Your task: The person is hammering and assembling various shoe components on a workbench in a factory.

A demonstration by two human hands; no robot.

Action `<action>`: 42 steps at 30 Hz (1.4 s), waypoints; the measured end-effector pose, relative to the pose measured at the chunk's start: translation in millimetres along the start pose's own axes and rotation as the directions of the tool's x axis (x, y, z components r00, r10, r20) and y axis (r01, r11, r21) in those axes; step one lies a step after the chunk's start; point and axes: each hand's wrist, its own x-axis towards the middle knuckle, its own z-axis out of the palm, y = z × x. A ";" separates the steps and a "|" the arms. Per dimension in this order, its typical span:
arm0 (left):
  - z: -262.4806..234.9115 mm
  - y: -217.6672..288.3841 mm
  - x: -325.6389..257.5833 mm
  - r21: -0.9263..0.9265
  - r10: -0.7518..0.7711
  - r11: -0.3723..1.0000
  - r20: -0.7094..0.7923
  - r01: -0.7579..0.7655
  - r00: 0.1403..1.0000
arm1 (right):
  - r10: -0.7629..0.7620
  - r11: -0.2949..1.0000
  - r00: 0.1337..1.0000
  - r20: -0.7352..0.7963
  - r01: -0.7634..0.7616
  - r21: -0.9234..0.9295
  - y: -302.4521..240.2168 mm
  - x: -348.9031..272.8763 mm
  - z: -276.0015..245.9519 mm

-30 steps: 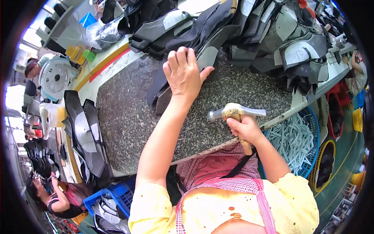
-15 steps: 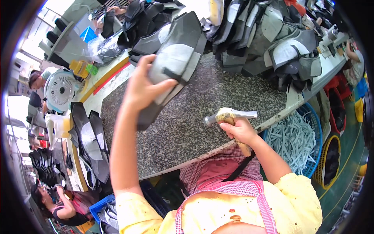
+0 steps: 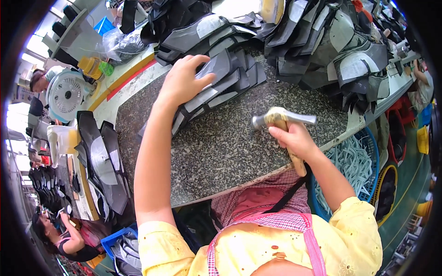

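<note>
My left hand [image 3: 186, 80] curls over the left side of a fanned bundle of black and grey shaped sheet pieces [image 3: 225, 85]. Its thumb rests over the upper pieces, and the fingers beyond are partly hidden. This bundle lies on the far left part of a speckled stone slab [image 3: 221, 156]. Wrapped round the wooden handle of a hammer [image 3: 287, 119] is my right hand [image 3: 297, 140], near the slab's right front edge. The metal head is uppermost, a little above the stone, and touches no piece.
Heaped black and grey pieces [image 3: 340, 55] cover the slab's far right. More pieces [image 3: 103, 161] stand at the left beside a fan [image 3: 66, 94]. A blue basket of pale strips [image 3: 345, 165] is by my right arm. Co-workers sit left [image 3: 69, 239] and far right.
My left hand has lowered the bundle from the air onto the slab, where its pieces now lie fanned out. The hammer has shifted slightly right and away from me.
</note>
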 end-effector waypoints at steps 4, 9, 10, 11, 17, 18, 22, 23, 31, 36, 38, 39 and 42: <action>32.5 -3.8 32.4 0.313 -0.113 0.947 0.126 0.069 0.986 | -0.320 0.901 0.945 -0.061 0.283 -0.329 -32.7 36.1 1.3; 49.3 -1.2 60.9 0.179 -0.135 0.977 0.080 0.120 0.988 | -0.564 0.678 0.824 -0.045 0.432 -0.594 -42.7 83.8 11.6; 50.2 0.7 65.6 0.236 -0.192 0.958 0.112 0.161 0.975 | -0.594 0.631 0.804 -0.036 0.437 -0.642 -42.5 87.3 16.3; 51.9 6.0 71.5 0.292 -0.243 0.937 0.146 0.193 0.959 | -0.591 0.557 0.807 0.013 0.420 -0.716 -38.1 92.0 14.5; 66.9 26.4 64.6 0.347 -0.021 0.938 0.032 0.009 0.999 | -0.624 0.301 0.762 0.173 0.439 -0.847 -20.2 103.9 25.5; 68.1 29.9 64.2 0.359 0.006 0.933 0.013 -0.010 1.000 | -0.643 0.258 0.743 0.182 0.435 -0.863 -21.9 103.6 28.0; 82.0 26.0 63.5 0.333 0.107 0.939 -0.046 -0.086 0.993 | -0.584 0.258 0.795 0.163 0.372 -0.892 -19.1 102.1 40.1; 81.8 23.9 62.5 0.327 0.109 0.942 -0.084 -0.076 0.990 | -0.586 0.256 0.793 0.167 0.376 -0.891 -20.3 100.9 40.5; -123.7 -125.6 -78.7 -0.067 -0.070 0.997 -0.984 0.025 0.164 | -0.495 0.445 0.859 0.130 0.380 -0.811 -16.8 112.4 23.0; -177.6 -4.9 -191.3 -0.009 -0.009 0.996 -1.000 0.085 -0.002 | -0.549 0.491 0.834 0.055 0.375 -0.787 -25.0 104.4 17.8; -77.5 67.0 -165.8 -0.138 -0.144 0.990 -0.928 0.043 0.344 | -0.490 0.487 0.872 -0.005 0.270 -0.831 -23.0 103.2 8.1; -26.9 51.2 -173.7 -0.159 -0.047 0.980 -0.762 -0.117 0.645 | -0.472 0.517 0.881 -0.034 0.245 -0.820 -22.5 97.8 6.8; 66.6 119.1 -148.5 0.110 0.382 0.920 -0.479 -0.377 0.791 | -0.506 0.580 0.862 0.010 0.349 -0.736 -31.5 72.2 19.4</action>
